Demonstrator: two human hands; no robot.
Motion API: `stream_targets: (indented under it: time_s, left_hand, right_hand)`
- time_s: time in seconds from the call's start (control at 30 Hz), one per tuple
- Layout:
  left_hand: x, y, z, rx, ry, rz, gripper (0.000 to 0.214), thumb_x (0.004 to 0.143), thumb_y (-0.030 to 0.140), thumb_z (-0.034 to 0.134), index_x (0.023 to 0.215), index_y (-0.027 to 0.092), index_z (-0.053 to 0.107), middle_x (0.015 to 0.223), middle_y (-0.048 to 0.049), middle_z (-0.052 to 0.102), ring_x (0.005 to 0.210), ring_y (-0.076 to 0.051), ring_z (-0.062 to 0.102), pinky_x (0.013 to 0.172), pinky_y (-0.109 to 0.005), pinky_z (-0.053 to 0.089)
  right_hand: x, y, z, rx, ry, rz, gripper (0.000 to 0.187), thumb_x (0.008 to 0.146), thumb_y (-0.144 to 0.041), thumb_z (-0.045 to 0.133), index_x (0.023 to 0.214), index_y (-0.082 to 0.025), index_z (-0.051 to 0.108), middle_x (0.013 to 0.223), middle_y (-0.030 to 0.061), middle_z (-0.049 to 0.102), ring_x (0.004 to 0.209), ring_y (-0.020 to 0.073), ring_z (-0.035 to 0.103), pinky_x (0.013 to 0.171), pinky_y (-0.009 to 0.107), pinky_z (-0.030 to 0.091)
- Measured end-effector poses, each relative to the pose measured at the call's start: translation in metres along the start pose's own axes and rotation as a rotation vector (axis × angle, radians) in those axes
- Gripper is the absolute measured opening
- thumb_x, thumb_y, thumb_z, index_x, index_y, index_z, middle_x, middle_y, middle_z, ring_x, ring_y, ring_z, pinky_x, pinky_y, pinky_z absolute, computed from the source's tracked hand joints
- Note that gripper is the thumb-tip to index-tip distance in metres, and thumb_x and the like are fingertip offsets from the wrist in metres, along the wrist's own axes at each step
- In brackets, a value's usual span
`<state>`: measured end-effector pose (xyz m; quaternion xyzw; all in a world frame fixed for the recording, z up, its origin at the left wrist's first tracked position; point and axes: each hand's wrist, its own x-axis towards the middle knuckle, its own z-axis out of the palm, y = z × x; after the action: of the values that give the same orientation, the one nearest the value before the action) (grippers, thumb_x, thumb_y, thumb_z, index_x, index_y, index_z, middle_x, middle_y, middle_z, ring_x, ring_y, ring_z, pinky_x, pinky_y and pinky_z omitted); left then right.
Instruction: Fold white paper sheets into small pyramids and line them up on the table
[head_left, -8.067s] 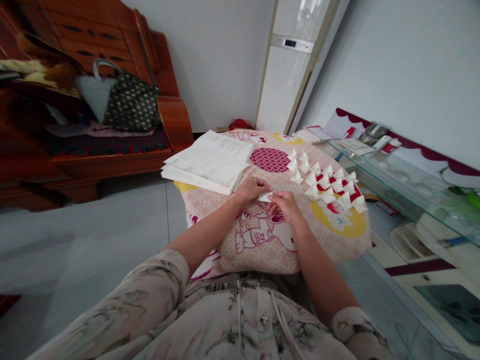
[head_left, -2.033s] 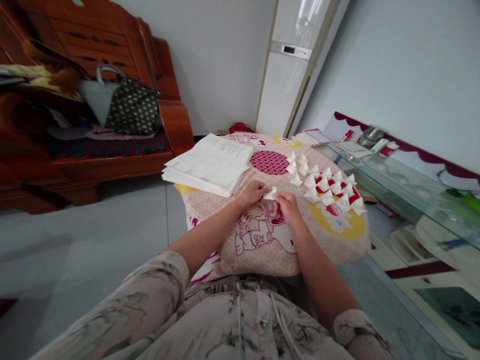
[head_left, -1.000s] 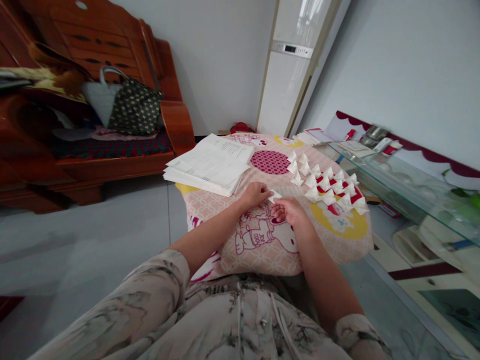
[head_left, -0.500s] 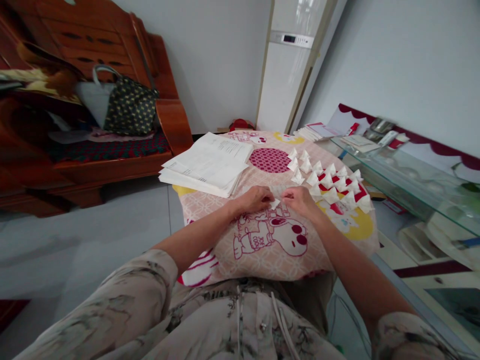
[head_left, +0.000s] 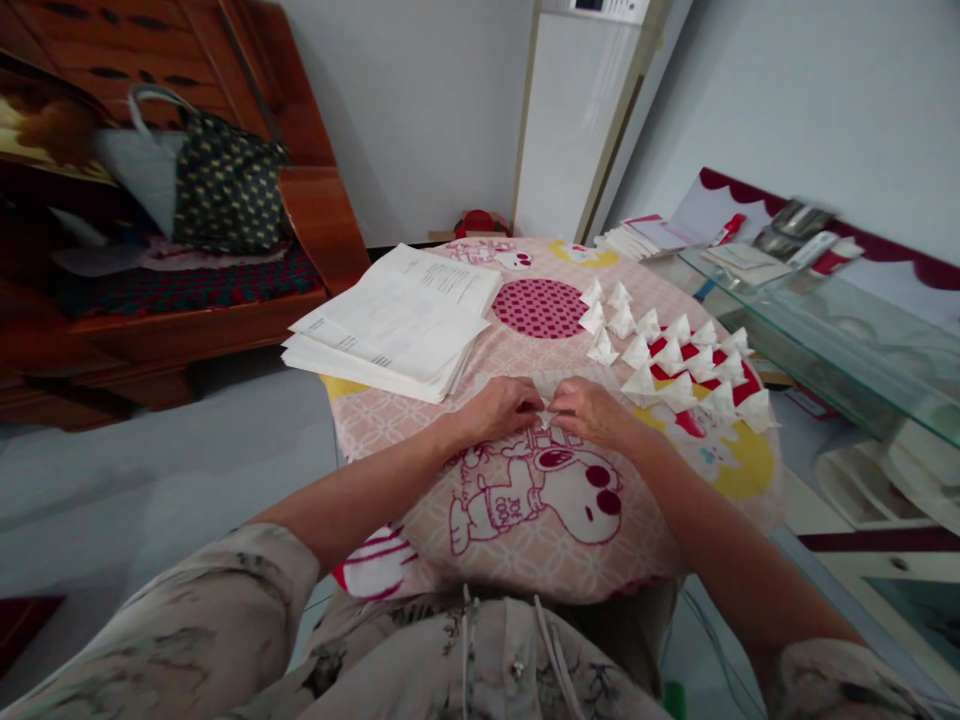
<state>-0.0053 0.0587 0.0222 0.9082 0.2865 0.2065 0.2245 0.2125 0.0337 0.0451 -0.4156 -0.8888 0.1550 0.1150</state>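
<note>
A small folded piece of white paper [head_left: 546,418] is pinched between both hands over the middle of the table. My left hand [head_left: 508,404] grips its left side with closed fingers. From the right, my right hand [head_left: 589,408] closes on the same paper, so most of it is hidden. Several pointed folded paper pieces [head_left: 679,392] stand in rows to the right of my right hand. Beyond my left hand lies a thick stack of printed white sheets [head_left: 397,325].
A pink patterned cloth [head_left: 555,570] with cartoon figures covers the round table. On the right, a glass shelf [head_left: 825,350] holds papers and metal bowls. A wooden bench [head_left: 322,230] with a dark patterned bag [head_left: 225,185] stands at the left. A tall white cabinet unit [head_left: 566,130] is behind.
My right hand has moved in toward my left and now pinches the folded paper too. The whole view has shifted slightly as the head tilted down.
</note>
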Motion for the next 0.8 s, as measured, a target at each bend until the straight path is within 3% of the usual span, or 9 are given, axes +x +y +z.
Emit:
stream_targets:
  time_s: [0.2, 0.4, 0.57, 0.8]
  left_hand:
    - [-0.007, 0.006, 0.004, 0.034, 0.025, -0.014, 0.021, 0.094, 0.018, 0.054, 0.088, 0.014, 0.074, 0.091, -0.0081, 0.070, 0.083, -0.016, 0.065, 0.078, -0.026, 0.048]
    - [-0.006, 0.010, 0.000, 0.004, 0.095, -0.237, 0.013, 0.085, 0.015, 0.062, 0.082, 0.014, 0.074, 0.081, -0.0046, 0.069, 0.076, -0.015, 0.062, 0.072, -0.025, 0.044]
    - [0.003, 0.003, -0.009, -0.111, 0.005, -0.407, 0.016, 0.084, 0.023, 0.064, 0.074, 0.015, 0.075, 0.066, -0.0008, 0.067, 0.060, -0.011, 0.054, 0.059, -0.024, 0.035]
    - [0.013, -0.006, -0.015, -0.237, -0.063, -0.452, 0.027, 0.080, 0.025, 0.065, 0.054, 0.015, 0.067, 0.044, 0.0031, 0.052, 0.046, -0.008, 0.043, 0.051, -0.022, 0.029]
  right_hand:
    - [-0.002, 0.004, 0.002, 0.176, 0.068, 0.126, 0.020, 0.085, -0.023, 0.067, 0.066, -0.022, 0.070, 0.074, 0.0042, 0.061, 0.075, 0.0176, 0.054, 0.074, 0.029, 0.041]
    - [-0.003, 0.007, 0.011, 0.392, 0.144, 0.274, 0.017, 0.084, -0.025, 0.065, 0.070, -0.022, 0.073, 0.064, -0.0013, 0.063, 0.061, 0.0133, 0.053, 0.061, 0.026, 0.034]
    - [0.003, 0.004, 0.011, 0.474, 0.134, 0.398, 0.018, 0.082, -0.025, 0.065, 0.065, -0.020, 0.068, 0.054, -0.0036, 0.057, 0.051, 0.0110, 0.047, 0.051, 0.024, 0.030]
    - [0.011, -0.001, 0.011, 0.462, 0.149, 0.495, 0.020, 0.078, -0.020, 0.067, 0.059, -0.018, 0.064, 0.048, -0.0024, 0.057, 0.046, 0.0102, 0.047, 0.045, 0.023, 0.029]
